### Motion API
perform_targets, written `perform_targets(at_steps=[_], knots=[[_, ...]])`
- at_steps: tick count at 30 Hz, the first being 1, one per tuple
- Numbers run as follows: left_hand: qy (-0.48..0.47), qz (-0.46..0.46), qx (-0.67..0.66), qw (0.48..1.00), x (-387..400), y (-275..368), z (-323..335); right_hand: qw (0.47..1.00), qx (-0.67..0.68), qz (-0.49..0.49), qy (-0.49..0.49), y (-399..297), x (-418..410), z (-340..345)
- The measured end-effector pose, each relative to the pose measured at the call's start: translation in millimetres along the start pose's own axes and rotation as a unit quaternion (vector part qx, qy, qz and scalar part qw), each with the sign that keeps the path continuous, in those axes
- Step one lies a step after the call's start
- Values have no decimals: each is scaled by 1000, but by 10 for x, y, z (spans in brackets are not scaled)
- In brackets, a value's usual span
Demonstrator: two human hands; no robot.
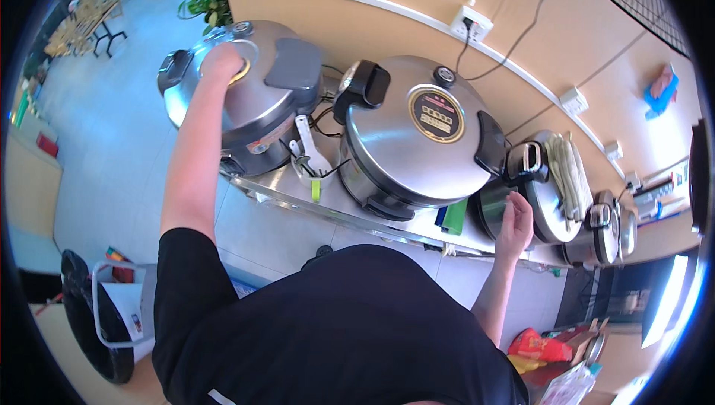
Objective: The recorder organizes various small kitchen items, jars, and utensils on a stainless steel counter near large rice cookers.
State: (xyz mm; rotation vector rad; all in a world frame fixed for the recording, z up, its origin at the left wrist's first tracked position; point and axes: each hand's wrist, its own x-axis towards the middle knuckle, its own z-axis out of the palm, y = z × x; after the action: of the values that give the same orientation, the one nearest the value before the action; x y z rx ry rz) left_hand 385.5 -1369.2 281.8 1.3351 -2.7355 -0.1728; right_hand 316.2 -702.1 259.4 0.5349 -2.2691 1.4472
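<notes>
Over the lid of the leftmost large rice cooker (262,109) reaches my left hand (220,63), near the round emblem on top; its fingers are largely hidden, so I cannot tell whether it grips anything. A glass or clear rim shows beside that hand. My right hand (519,223) hangs in front of the cookers at the right, fingers loosely curled and apart from the thumb, with nothing seen in it. Between the two hands stands a second steel rice cooker (413,142), its lid down. A white holder (313,179) with a white rice paddle (310,145) sits between these two cookers.
The cookers stand on a steel shelf (268,195) along a beige wall with sockets and cables. Folded cloths (567,176) lie on a cooker at the right. A green cloth (455,218) hangs at the shelf edge. A black-lined bin (95,321) is at lower left.
</notes>
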Motion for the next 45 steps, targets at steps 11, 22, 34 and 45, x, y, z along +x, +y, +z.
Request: perform_targets(at_steps=[11, 22, 34, 45], knots=[[-73, 101, -729, 673, -1404, 773, -406, 959, 233, 127, -99, -160, -218, 384], [-373, 235, -686, 579, -3628, 2564, 265, 944, 177, -27, -276, -439, -176, 229], [-471, 275, -618, 567, -4308, 3704, 673, 958, 93, 68, -263, 449, -198, -851], [-568, 205, -685, 407, -4597, 4381, 877, 991, -108, -82, -18, 1346, 570, -2346]])
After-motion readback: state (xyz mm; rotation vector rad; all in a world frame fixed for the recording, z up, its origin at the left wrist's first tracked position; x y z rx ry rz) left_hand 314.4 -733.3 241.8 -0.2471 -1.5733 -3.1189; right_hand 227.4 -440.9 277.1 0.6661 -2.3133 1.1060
